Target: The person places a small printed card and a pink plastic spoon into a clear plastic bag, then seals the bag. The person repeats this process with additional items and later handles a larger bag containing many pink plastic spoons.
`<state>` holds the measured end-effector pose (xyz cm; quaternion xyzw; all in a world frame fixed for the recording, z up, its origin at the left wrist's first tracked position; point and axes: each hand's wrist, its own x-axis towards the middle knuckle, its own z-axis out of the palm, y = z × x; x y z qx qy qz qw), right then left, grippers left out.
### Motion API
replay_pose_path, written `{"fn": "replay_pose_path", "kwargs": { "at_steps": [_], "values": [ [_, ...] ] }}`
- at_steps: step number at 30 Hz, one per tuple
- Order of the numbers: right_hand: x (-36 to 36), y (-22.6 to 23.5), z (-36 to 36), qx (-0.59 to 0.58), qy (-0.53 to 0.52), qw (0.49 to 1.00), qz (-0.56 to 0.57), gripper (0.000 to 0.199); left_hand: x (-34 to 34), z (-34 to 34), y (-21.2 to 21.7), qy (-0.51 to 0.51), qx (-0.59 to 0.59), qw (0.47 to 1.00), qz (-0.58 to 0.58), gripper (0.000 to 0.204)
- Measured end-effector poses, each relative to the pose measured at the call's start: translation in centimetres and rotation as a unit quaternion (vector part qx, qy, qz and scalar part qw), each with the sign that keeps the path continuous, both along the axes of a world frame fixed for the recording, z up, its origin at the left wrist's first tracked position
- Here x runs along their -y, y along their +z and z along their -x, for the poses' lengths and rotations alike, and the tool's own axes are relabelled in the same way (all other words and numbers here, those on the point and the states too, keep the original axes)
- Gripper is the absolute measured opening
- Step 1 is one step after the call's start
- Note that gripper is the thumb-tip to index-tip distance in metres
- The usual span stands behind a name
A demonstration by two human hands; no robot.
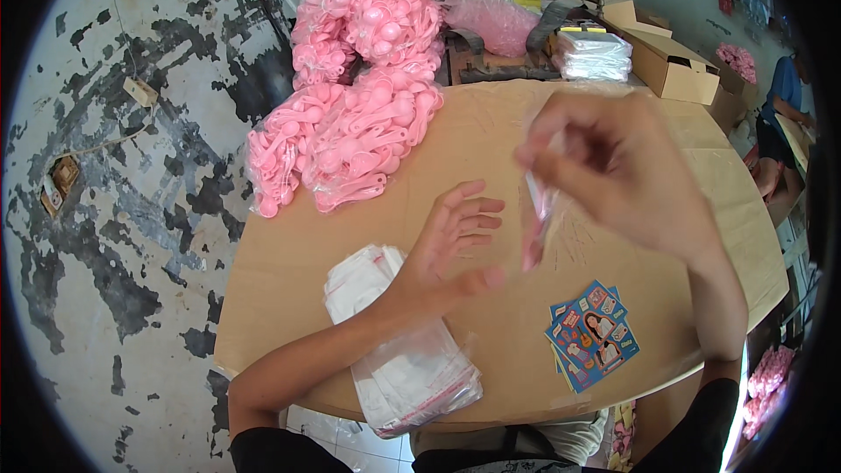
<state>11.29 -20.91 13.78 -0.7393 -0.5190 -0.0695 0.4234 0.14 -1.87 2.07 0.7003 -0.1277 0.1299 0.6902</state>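
Observation:
My right hand is raised over the right half of the table, thumb and fingers pinched on the top of a small clear plastic bag. The bag hangs down with something pink inside, blurred by motion. To its left my left hand holds nothing, its fingers spread and the palm turned toward the bag. Below my left forearm lies a stack of clear and white plastic bags. Several blue illustrated cards lie in a small overlapping pile near the table's front edge.
Large clear bags of pink plastic spoons are heaped at the table's far left. Behind the table are a pile of packed clear bags and open cardboard boxes. Another person is at the far right. Brown cardboard covers the tabletop.

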Motion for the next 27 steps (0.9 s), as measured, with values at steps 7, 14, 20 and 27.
{"fn": "replay_pose_path", "kwargs": {
  "at_steps": [7, 14, 20, 27],
  "values": [
    [-2.4, -2.5, 0.7, -0.136, 0.128, 0.982, 0.003, 0.013, 1.4, 1.5, 2.1, -0.055, -0.124, 0.991, 0.002, 0.062],
    [-2.6, -2.7, -0.4, -0.030, 0.078, 0.995, 0.046, 0.017, 0.6, 1.3, 1.4, -0.132, -0.156, 0.979, 0.027, 0.047],
    [-2.3, -2.3, -0.7, -0.099, 0.071, 0.985, 0.120, 0.014, 1.5, 1.4, 2.3, -0.009, -0.167, 0.980, 0.111, 0.037],
    [-2.5, -2.9, -1.0, -0.020, 0.048, 0.986, 0.160, 0.008, 0.8, 0.7, 1.7, -0.005, -0.165, 0.980, 0.110, 0.041]
  ]
}}
